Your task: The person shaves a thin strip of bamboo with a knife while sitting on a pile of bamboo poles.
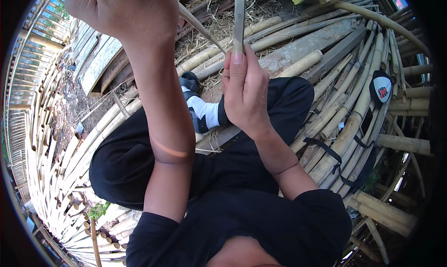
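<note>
My right hand is closed in front of my crossed legs, its thumb pressed along a flat, narrow strip that looks like split bamboo. That strip stands upright and runs out past the top edge. A second, thinner strip slants from my right fingers up toward my left wrist and passes out of sight behind it. Raised close at the upper left, my left hand has its fingers curled in. The picture's edge cuts it off, so what it grips is hidden.
I sit on bamboo poles laid side by side. Grey boards and dry shavings lie ahead. On the right are a black and white pouch-like thing and a dark strap. A bamboo fence stands at the far left.
</note>
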`<action>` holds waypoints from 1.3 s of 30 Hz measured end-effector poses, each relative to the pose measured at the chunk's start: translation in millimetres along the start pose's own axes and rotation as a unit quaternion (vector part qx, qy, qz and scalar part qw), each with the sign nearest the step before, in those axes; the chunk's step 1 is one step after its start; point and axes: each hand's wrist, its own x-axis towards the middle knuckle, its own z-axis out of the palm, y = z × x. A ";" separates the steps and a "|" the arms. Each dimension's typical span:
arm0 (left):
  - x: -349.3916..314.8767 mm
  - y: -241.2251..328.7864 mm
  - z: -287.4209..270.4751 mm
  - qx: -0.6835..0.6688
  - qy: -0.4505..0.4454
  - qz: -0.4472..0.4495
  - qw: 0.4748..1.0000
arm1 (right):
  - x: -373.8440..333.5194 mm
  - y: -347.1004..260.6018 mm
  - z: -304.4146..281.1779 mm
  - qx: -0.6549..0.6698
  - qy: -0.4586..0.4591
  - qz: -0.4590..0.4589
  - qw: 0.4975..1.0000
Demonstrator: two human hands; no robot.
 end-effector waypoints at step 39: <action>0.6 -5.9 -4.7 -0.131 -0.124 -0.004 0.984 | -38.8 81.7 -20.1 0.046 0.026 0.195 0.979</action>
